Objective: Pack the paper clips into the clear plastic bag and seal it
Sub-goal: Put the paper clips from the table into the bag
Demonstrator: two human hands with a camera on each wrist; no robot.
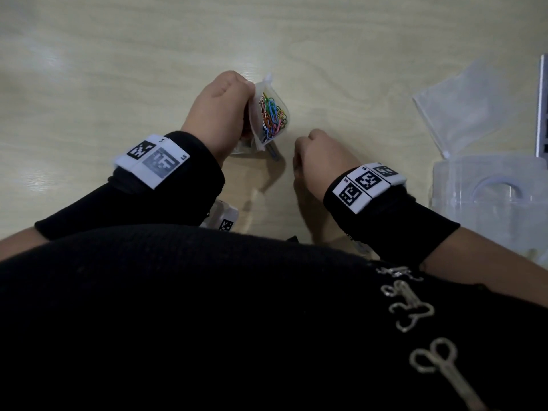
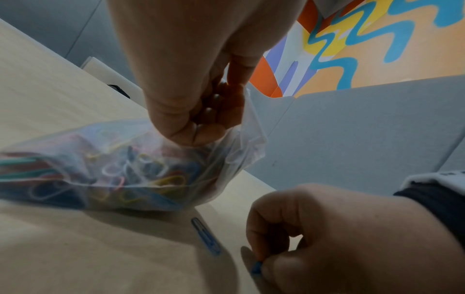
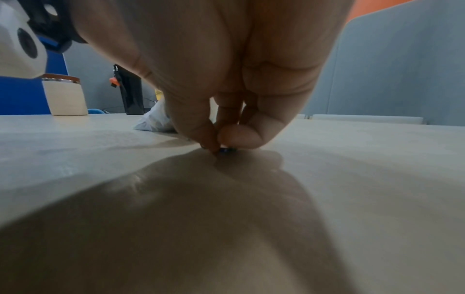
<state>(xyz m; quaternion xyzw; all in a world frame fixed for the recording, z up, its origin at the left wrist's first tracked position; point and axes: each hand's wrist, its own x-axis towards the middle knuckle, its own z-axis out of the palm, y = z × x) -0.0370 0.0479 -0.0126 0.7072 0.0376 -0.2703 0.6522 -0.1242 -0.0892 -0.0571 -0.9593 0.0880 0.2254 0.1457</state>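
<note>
A person in black sleeves works at a pale wood-grain bench [image 1: 326, 54], seen from above and from each wrist. The left hand [image 1: 219, 111] is curled around the upper edge of a small clear plastic bag [image 1: 268, 114], fingers bunching the plastic near its mouth, which stands open. The bag's lower end rests on the bench, and it holds a heap of coloured paper clips [image 1: 272, 115] in blue, green, yellow, orange and pink. In the left wrist view the same bag [image 2: 130, 167] hangs from the fingers [image 2: 208, 117] with the clips blurred inside it. Just below the bag, a loose blue paper clip [image 2: 206, 236] lies flat on the bench, apart from both hands. To its right, the right hand [image 1: 321, 160] is lowered to the surface with thumb and forefinger pinched on a second blue clip [image 2: 256, 267], whose end shows between the fingertips. The right wrist view shows that pinch close up, the small dark-blue clip [image 3: 226, 150] touching the bench under the fingertips [image 3: 236, 135]. Both wrists carry white bands printed with black square markers. At the far right of the bench lie a spare clear zip bag [image 1: 471, 108] and, nearer the person, a clear plastic box [image 1: 489, 203]. Beyond the bench stand grey partition panels [image 2: 365, 129].
</note>
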